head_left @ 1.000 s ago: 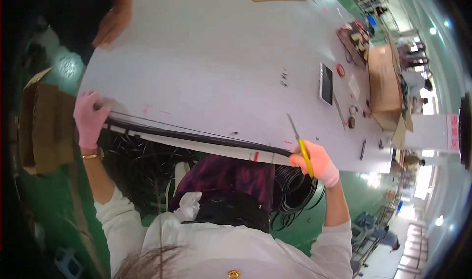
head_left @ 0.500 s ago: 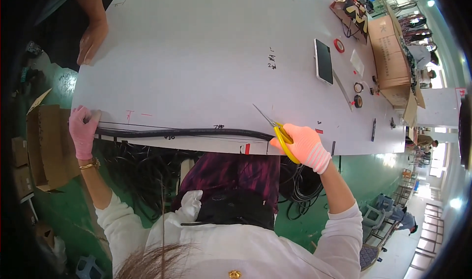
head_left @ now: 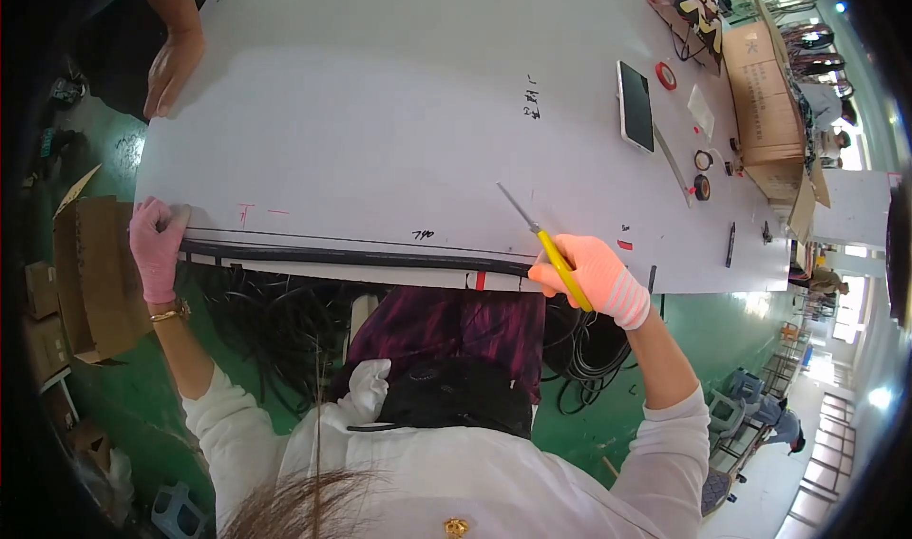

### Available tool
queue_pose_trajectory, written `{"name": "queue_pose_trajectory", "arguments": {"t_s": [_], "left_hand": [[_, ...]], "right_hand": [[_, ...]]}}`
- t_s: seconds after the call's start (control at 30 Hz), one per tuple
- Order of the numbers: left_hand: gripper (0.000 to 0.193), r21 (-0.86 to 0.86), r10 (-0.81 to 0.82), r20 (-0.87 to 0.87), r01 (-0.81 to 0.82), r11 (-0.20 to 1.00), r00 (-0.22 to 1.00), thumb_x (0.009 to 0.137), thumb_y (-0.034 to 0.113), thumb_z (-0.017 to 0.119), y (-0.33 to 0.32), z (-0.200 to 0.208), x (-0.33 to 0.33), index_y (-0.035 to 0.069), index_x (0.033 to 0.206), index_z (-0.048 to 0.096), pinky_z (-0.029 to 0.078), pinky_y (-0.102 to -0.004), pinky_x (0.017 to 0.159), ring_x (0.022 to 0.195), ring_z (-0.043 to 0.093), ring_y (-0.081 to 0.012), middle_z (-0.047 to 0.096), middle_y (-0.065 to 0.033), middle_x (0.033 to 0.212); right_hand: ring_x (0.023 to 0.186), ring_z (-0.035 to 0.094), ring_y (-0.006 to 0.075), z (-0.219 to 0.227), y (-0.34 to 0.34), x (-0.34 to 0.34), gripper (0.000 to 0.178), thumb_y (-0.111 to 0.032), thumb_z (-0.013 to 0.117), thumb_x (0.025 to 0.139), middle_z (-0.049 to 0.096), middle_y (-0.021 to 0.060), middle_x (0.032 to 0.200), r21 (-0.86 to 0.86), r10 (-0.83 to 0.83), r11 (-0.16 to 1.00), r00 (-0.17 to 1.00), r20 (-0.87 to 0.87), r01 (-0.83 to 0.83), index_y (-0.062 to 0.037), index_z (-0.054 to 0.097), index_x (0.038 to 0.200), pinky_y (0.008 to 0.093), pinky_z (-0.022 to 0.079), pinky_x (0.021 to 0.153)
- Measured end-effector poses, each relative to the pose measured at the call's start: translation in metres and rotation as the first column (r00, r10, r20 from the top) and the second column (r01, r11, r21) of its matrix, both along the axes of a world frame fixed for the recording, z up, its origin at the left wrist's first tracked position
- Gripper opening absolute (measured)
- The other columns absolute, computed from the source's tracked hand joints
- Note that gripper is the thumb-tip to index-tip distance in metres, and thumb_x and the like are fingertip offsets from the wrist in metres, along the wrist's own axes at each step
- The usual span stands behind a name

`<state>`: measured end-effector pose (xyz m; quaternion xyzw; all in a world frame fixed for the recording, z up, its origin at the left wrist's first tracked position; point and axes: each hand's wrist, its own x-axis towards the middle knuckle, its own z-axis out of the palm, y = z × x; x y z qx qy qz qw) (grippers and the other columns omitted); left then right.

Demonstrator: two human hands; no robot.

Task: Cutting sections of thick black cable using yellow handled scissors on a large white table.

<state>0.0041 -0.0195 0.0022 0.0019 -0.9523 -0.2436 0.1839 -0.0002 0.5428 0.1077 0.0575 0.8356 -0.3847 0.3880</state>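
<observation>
The black strip [head_left: 361, 256] lies along the near edge of the white table [head_left: 380, 140], stretched between the person's two gloved hands, and it runs straighter than half a second ago, when its middle bowed away from the person; in my judgement this slack coming out lets its length be set more truly beside the thin line [head_left: 285, 235] drawn on the tabletop. The right hand [head_left: 598, 278] is closed around the yellow-handled scissors [head_left: 561, 266], whose blades point up and away over the table, while its fingertips meet the strip's right end. The handles look narrower than they did, so the scissors seem to be drawn together. The left hand [head_left: 157, 249] is curled at the table's left corner, where the strip's other end reaches it; whether it pinches that end cannot be told. Outward from there, an open cardboard box [head_left: 90, 283] stands left of the table, its contents hidden. At the table's right side, a larger cardboard box [head_left: 760, 93] has its flaps spread and holds dark material too unclear to identify. Just beside it, a patterned bag [head_left: 686, 17] shows nothing certain inside.
</observation>
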Motion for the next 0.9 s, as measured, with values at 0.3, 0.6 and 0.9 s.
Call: {"name": "queue_pose_trajectory", "arguments": {"t_s": [0.3,0.6,0.9], "left_hand": [[0.039,0.011,0.012,0.014,-0.012,1.000,1.000,0.079,0.000,0.071,-0.002,-0.002,0.001,0.003,0.067,0.034,0.032,-0.0335,0.063,0.066,0.035,-0.0188,0.033,-0.0049,0.067],[0.040,0.030,0.025,0.032,-0.026,0.999,0.999,0.081,0.001,0.072,0.004,-0.003,-0.001,0.002,0.067,0.034,0.032,-0.0336,0.064,0.066,0.034,-0.0188,0.032,-0.0046,0.067],[0.041,0.036,0.015,0.027,-0.016,0.999,1.000,0.081,0.001,0.072,-0.001,0.003,0.002,0.002,0.067,0.034,0.032,-0.0335,0.065,0.067,0.034,-0.0193,0.031,-0.0047,0.067]], "right_hand": [[0.072,0.059,0.0414,-0.012,-0.002,-0.006,0.041,-0.039,0.074,0.086,0.060,0.0207,0.074,0.438,0.429,0.845,0.878,-0.214,-0.306,-0.0016,0.058,0.086,0.0441,0.047,0.065],[0.077,0.064,0.0422,-0.016,-0.006,-0.007,0.040,-0.040,0.072,0.087,0.065,0.0197,0.079,0.556,0.474,0.757,0.874,-0.107,-0.343,-0.0030,0.059,0.092,0.0460,0.050,0.068],[0.079,0.065,0.0408,-0.018,-0.011,-0.009,0.044,-0.046,0.071,0.086,0.067,0.0186,0.081,0.611,0.545,0.686,0.836,-0.070,-0.396,-0.0053,0.059,0.095,0.0462,0.051,0.068]]}}
